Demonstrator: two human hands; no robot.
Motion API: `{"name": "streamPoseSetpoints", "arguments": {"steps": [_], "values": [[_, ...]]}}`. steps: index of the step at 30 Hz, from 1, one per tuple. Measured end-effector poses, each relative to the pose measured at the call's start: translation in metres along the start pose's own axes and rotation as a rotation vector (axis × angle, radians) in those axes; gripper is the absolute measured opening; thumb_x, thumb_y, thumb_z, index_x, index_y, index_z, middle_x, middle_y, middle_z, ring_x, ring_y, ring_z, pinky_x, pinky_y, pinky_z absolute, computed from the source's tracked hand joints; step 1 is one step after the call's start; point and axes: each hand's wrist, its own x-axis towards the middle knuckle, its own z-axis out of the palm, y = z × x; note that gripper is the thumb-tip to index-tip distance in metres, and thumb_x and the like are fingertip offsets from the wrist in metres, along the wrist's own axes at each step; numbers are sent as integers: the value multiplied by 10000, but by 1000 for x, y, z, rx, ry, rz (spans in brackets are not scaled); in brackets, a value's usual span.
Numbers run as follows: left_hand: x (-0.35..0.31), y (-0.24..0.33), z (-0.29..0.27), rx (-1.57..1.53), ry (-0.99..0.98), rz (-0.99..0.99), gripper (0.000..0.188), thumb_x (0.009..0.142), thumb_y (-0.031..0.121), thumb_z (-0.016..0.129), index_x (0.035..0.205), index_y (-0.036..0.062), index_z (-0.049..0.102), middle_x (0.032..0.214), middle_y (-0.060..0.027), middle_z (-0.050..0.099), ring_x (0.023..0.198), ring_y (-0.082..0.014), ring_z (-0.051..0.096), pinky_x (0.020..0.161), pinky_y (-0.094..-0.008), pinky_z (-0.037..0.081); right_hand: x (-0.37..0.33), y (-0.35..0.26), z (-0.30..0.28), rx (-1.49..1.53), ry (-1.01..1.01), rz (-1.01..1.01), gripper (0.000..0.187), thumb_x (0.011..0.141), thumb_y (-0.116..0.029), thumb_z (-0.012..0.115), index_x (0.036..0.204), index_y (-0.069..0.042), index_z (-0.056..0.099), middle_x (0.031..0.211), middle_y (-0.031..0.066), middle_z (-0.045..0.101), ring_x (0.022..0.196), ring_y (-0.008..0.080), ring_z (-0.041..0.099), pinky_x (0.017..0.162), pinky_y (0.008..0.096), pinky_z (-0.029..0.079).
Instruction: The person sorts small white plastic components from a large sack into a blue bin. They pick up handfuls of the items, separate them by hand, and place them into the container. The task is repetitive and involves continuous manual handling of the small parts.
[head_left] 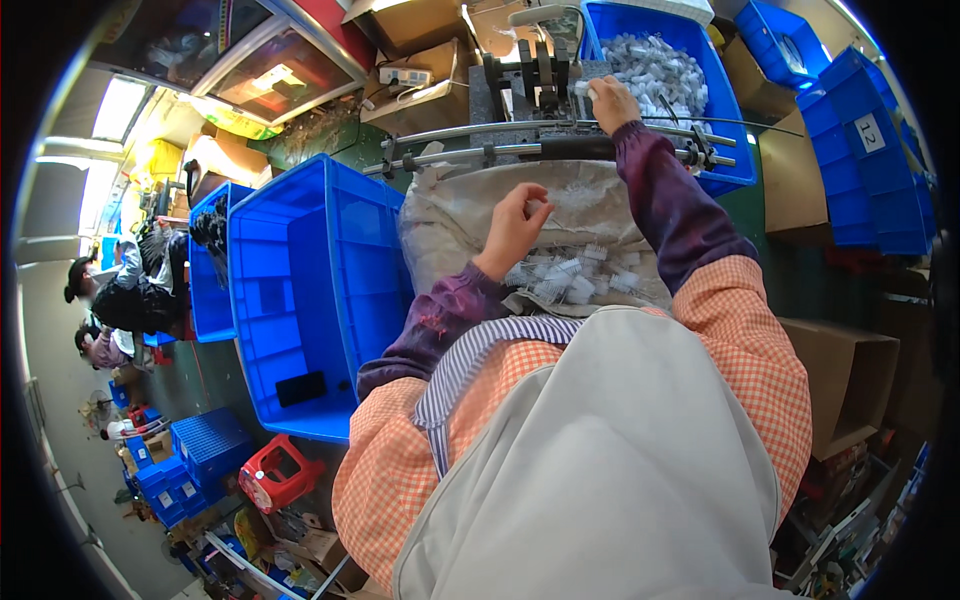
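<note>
My right hand [613, 104] reaches to a dark metal bench fixture [543, 80], its fingers closed on a small white plastic piece [593, 92] beside the fixture. Over the cloth-covered lap area, my left hand [515, 232] is raised with its fingers curled in; whatever is between them is too small to make out. Below it, a pile of translucent white plastic pieces [570, 276], some with comb-like teeth, lies on a beige cloth [430, 225]. Similar pieces [655, 75] heap up in a blue bin [735, 135] just right of the fixture.
Metal rods [450, 157] run across in front of the fixture. A deep blue crate [290, 270] stands at my left with a dark flat object [301, 388] inside. Stacked blue crates [860, 150] and an open cardboard box [835, 385] are at right. A red stool [275, 475] sits lower left.
</note>
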Motion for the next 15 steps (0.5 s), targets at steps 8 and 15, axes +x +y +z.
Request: {"name": "streamPoseSetpoints", "arguments": {"steps": [8, 15], "values": [[-13, -10, 5, -45, -3, -29, 201, 755, 79, 623, 938, 13, 573, 803, -108, 591, 619, -184, 522, 576, -285, 433, 16, 21, 43, -276, -29, -7, 124, 773, -163, 515, 859, -129, 597, 940, 60, 580, 989, 271, 498, 800, 412, 417], [-13, -17, 7, -53, -26, -61, 211, 756, 89, 623, 948, 16, 575, 806, -106, 594, 628, -185, 526, 584, -287, 435, 18, 19, 38, -213, -104, 9, 184, 802, -202, 520, 956, -137, 596, 983, 49, 586, 1014, 263, 493, 859, 404, 378]]}}
